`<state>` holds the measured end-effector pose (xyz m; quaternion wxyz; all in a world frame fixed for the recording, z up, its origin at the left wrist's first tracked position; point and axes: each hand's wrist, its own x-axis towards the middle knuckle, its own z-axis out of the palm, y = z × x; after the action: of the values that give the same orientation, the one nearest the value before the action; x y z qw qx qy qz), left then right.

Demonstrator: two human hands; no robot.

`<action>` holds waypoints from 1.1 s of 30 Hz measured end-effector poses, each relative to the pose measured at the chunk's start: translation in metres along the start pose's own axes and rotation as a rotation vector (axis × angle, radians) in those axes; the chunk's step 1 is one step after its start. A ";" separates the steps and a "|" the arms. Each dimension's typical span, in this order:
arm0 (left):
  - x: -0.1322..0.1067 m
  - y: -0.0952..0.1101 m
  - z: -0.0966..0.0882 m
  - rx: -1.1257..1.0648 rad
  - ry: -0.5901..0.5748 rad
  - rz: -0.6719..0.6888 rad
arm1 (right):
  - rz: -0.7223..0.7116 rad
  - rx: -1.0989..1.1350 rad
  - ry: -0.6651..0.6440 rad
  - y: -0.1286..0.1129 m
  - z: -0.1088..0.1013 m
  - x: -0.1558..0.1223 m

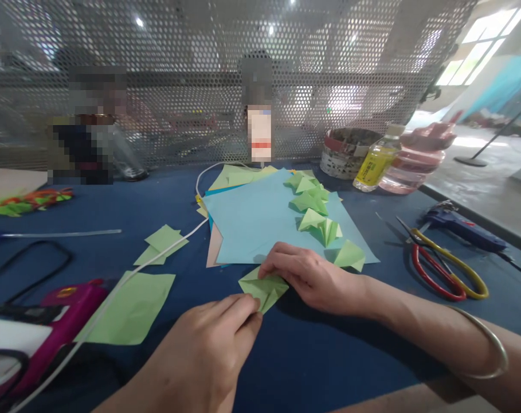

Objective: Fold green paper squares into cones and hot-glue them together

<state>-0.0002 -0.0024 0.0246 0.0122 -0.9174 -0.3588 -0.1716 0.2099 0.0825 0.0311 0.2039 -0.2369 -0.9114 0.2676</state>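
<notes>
A: Head view. Where is the paper (267, 293)?
B: At the centre of the dial, green, creased, held just above the table (277, 373) or against it; I cannot tell which.

A: State of the hands?
B: Left hand (219, 338), at 7 o'clock: thumb and fingers pinching the near edge. Right hand (312, 278), at 2 o'clock: fingers curled onto the far edge, gripping it. A bangle (501, 350) circles the right forearm.

A: Beyond the paper?
B: At 12 o'clock, a blue sheet (255, 223) atop other sheets. Folded green pieces (309, 202) run along its right side; the nearest overlaps its near edge.

A: Left side?
B: At 10 o'clock, two overlapping squares (162, 238). At 9 o'clock, a green sheet (135, 310), crossed by a white cable (187, 232); past it, a magenta case (77, 298).

A: Right side?
B: Scissors (432, 245) at 3 o'clock, handles apart, just beside a glue gun (466, 228). At 1 o'clock, a tub (344, 158) and a yellow-labelled bottle (372, 166).
</notes>
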 end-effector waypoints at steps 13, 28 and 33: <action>0.000 -0.004 0.005 -0.068 0.060 0.000 | -0.183 -0.285 -0.035 0.011 -0.004 0.002; 0.004 -0.005 0.000 -0.053 0.067 -0.042 | -0.162 -0.126 -0.080 -0.013 0.000 -0.004; 0.005 -0.001 -0.004 -0.034 0.151 -0.026 | -0.139 -0.059 -0.079 -0.009 0.001 -0.003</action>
<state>0.0014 0.0007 0.0298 0.0216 -0.8973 -0.3656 -0.2466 0.2092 0.0736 0.0353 0.1790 -0.1683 -0.9405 0.2349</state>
